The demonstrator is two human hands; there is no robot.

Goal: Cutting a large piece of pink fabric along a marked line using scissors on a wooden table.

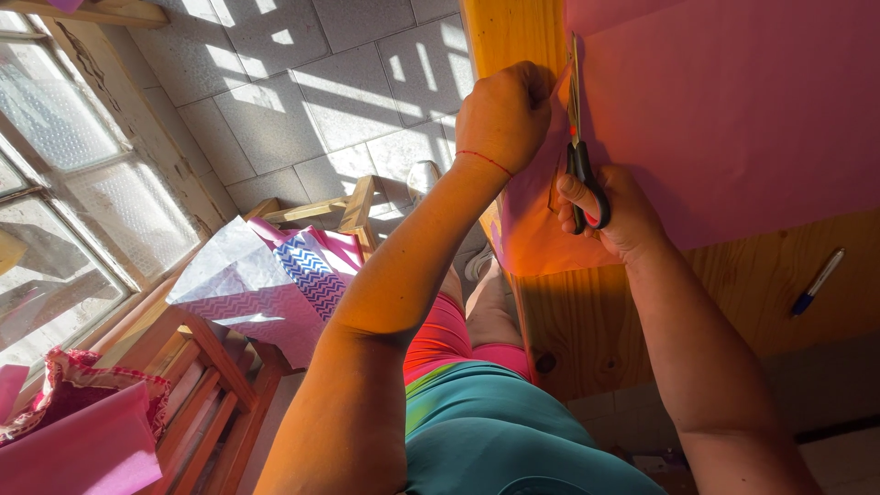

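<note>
Two bare hands work at the upper right of the frame, over a big sheet of pink paper point(733, 119) spread on a wooden table point(642, 312). The right hand point(614, 215) grips a pair of scissors point(577, 137) through black handles with a touch of red inside the loops; the blades point toward the top of the frame and lie along the left edge of the sheet, close to where the paper meets the table's bare wood. The left hand point(502, 115) is clenched into a fist just beside the blades, pinching the paper's edge between fingers and thumb, and a thin red thread point(486, 160) circles its wrist. A flap of the sheet hangs off the table edge below both hands, lit orange by the sun.

On the bare wood at the right of the frame, well apart from the hands, lies a pen point(818, 280) with a blue tip. Left of centre, a folded bundle of patterned paper point(266, 284), white with a blue zigzag strip and pink edges, rests on a wooden chair point(220, 385). More pink paper point(82, 449) sits at the lower left beside a red patterned cloth point(64, 376). A frosted window point(64, 183) fills the upper left, and sunlight stripes the grey tiled floor point(302, 82).
</note>
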